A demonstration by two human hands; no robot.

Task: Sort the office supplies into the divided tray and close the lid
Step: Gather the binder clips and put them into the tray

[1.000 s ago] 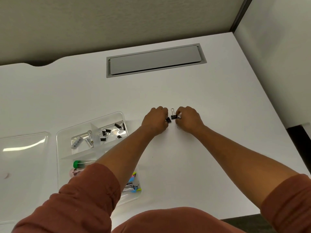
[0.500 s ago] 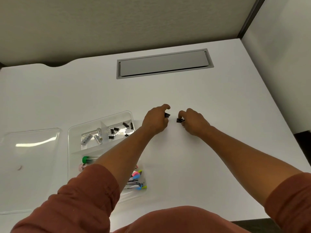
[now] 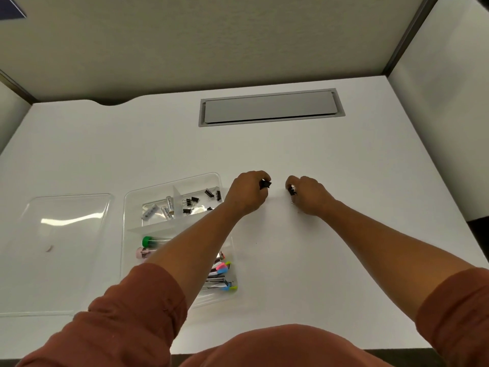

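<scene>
On the white desk [image 3: 344,181], the left hand [image 3: 247,193] pinches a small black binder clip [image 3: 265,184] just right of the clear plastic divided tray [image 3: 127,207]. The right hand [image 3: 308,194] pinches another black clip [image 3: 292,192]. The clear lid [image 3: 63,250] lies left of the tray.

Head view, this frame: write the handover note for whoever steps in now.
Left hand: pinching a small black binder clip above the white desk.
Right hand: pinching another black clip.
Clear divided plastic tray: black clips in the far right compartment, small white labelled tubes far left, colourful items in the near section.
Clear lid lies left of the tray, off.
Left: drop both clips in, close the lid.
</scene>
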